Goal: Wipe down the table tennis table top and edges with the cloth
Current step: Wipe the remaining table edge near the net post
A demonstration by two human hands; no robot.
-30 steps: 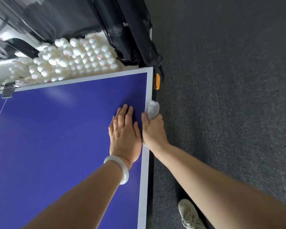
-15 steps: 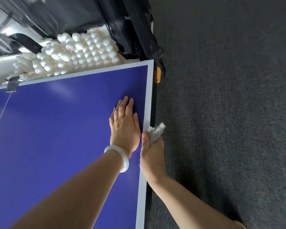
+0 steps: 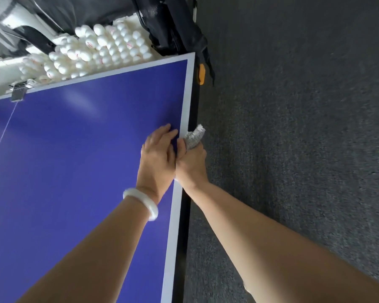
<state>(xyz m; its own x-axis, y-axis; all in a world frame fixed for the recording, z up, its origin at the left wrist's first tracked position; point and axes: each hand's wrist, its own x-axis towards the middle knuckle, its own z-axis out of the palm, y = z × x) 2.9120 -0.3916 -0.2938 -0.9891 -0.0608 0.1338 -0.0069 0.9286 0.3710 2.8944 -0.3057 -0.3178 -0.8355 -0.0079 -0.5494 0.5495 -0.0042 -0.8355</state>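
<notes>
Cloth (image 3: 194,136), pale grey and crumpled, is at the right side edge of the blue tabletop (image 3: 74,171), a little right of the frame's centre, bunched in the right hand (image 3: 192,166). That hand's grip is closed round the cloth: the thumb lies over the white border stripe on top, while the curled fingers go down over the dark side edge, mostly out of sight. A tuft of the cloth sticks out past the knuckles toward the upper right. The left hand (image 3: 157,156) lies just beside it on the blue surface, touching the right hand. Its grip holds nothing, the fingers stretched forward and resting on the tabletop, their tips slightly blurred. A white bangle (image 3: 141,203) circles the left wrist.

Beyond the far edge of the tabletop, in the upper left, lies a heap of white table tennis balls (image 3: 101,49). Black netting (image 3: 173,25) hangs at the top centre, by the far right corner, and an orange clip (image 3: 201,74) sits on the side edge just below that corner. A metal clamp (image 3: 19,91) sits on the far edge at the left, with a thin white line (image 3: 2,138) running from it across the blue. Dark grey carpet (image 3: 293,138) covers the floor on the whole right side
</notes>
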